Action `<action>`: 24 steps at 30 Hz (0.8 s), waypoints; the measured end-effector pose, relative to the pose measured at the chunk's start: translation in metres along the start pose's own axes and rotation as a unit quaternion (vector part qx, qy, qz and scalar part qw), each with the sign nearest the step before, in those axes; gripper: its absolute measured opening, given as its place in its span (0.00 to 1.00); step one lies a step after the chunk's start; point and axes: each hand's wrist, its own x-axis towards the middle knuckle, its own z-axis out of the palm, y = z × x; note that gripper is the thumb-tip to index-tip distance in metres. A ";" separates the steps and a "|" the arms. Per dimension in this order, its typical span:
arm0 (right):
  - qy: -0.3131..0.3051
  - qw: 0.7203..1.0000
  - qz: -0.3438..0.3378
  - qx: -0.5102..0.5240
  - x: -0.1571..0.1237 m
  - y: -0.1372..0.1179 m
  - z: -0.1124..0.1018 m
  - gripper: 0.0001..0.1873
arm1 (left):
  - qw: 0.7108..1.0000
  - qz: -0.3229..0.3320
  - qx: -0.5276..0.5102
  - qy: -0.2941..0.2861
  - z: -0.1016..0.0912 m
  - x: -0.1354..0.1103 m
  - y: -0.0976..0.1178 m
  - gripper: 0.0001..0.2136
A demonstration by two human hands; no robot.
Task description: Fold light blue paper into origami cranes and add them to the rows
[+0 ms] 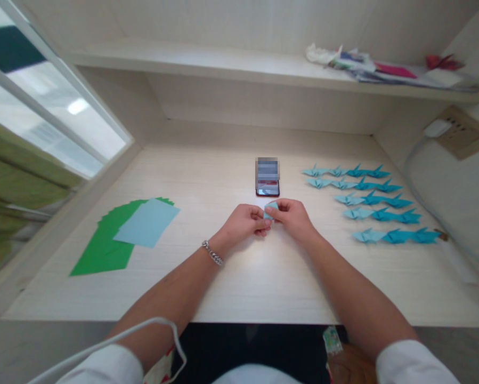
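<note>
Between our 2 hands, we hold a small folded light-blue paper (273,205), near the phone (267,188) on the desk (239,290). Our right hand (289,212) pinches it between thumb and fingers; our left hand (247,220) pinches its left side. Its visible part slants from lower left to upper right, but with fingers covering it we cannot tell its full long axis or which way it points. At right we see 5 rows of blue origami cranes (399,201)
</note>
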 end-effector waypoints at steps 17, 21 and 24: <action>0.037 0.998 0.017 -0.056 0.001 0.000 0.000 0.14 | 0.997 0.049 0.051 0.016 0.003 0.001 -0.002 0.13; 0.004 0.995 0.006 -0.098 0.002 0.003 -0.002 0.14 | 0.990 0.079 0.117 0.031 0.002 0.001 -0.002 0.13; 0.045 0.992 -0.026 -0.119 0.003 0.006 -0.003 0.14 | 0.989 0.071 0.127 0.027 0.001 0.001 -0.001 0.13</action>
